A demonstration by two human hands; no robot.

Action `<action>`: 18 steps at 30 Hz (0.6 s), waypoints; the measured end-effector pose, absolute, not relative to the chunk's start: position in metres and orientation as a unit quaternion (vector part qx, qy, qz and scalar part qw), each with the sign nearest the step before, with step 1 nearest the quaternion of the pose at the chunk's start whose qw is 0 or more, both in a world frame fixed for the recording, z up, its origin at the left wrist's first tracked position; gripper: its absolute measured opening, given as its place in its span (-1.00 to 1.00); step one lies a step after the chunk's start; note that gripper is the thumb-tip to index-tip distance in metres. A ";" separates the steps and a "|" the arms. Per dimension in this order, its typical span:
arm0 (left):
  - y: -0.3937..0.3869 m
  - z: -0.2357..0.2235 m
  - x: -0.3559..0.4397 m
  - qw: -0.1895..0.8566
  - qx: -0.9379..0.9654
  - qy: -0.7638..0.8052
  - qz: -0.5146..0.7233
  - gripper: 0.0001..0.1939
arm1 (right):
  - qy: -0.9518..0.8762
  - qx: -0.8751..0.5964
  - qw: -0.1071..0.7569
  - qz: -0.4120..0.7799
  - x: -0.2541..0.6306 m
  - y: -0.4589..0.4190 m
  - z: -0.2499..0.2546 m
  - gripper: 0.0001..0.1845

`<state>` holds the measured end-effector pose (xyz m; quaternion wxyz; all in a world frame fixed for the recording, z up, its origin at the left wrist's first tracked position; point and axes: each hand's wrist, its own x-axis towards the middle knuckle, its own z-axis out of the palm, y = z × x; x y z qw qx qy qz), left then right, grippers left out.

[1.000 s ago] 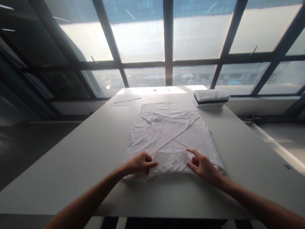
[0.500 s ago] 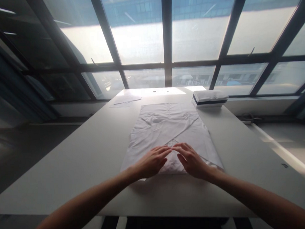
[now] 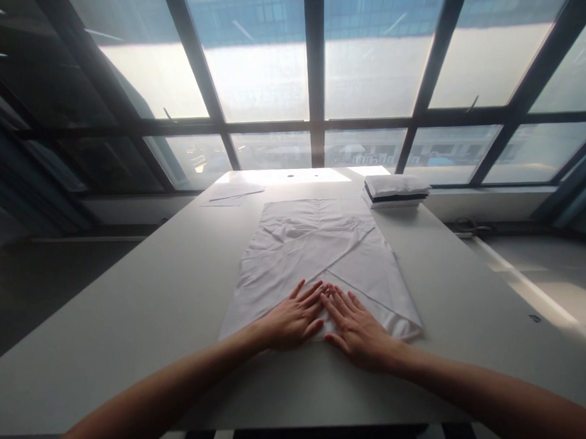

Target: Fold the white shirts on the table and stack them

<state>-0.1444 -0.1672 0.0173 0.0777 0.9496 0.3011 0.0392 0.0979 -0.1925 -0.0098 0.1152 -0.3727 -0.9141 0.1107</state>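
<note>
A white garment [image 3: 316,246], folded into a long rectangle, lies on the white table [image 3: 175,292]. Creases cross its middle, and two folded edges meet in a point close to my fingertips. On its near end rests my left hand [image 3: 294,315], flat with the fingers stretched out. My right hand [image 3: 354,327] lies flat beside it, fingers extended, the fingertips of both hands meeting near the garment's centre line. Neither hand grips the cloth. The part of the near edge under my palms is hidden.
A stack of folded cloths [image 3: 396,190], white with a dark layer, stands at the back right of the table. Sheets of white paper [image 3: 233,193] lie at the back left. Large framed windows [image 3: 317,137] rise behind the table's far edge.
Both hands have come down from an arched pose and flattened on the near end of the garment, slightly closer to me. The view has shifted a little.
</note>
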 end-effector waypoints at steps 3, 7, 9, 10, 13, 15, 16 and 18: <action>-0.167 0.016 -0.145 0.067 0.949 0.305 0.031 -0.29 | -0.913 -0.374 0.123 0.105 0.101 -0.196 -0.012 -0.16; -0.168 0.016 -0.145 0.075 0.947 0.312 0.024 -0.31 | -0.916 -0.369 0.110 0.109 0.102 -0.195 -0.012 -0.19; -0.168 0.016 -0.144 0.079 0.945 0.316 0.026 -0.31 | -0.919 -0.364 0.104 0.110 0.103 -0.191 -0.009 -0.18; -0.167 0.016 -0.144 0.079 0.944 0.319 0.030 -0.31 | -0.921 -0.359 0.104 0.111 0.103 -0.188 -0.007 -0.17; -0.164 0.014 -0.142 0.078 0.937 0.336 0.044 -0.31 | -0.931 -0.329 0.107 0.114 0.105 -0.177 -0.001 -0.16; -0.162 0.015 -0.142 0.082 0.931 0.353 0.044 -0.32 | -0.936 -0.316 0.106 0.114 0.105 -0.171 0.000 -0.17; -0.162 0.015 -0.142 0.085 0.930 0.356 0.041 -0.32 | -0.935 -0.318 0.105 0.114 0.105 -0.171 0.000 -0.18; -0.163 0.016 -0.142 0.093 0.932 0.348 0.034 -0.32 | -0.931 -0.332 0.104 0.112 0.105 -0.175 -0.002 -0.19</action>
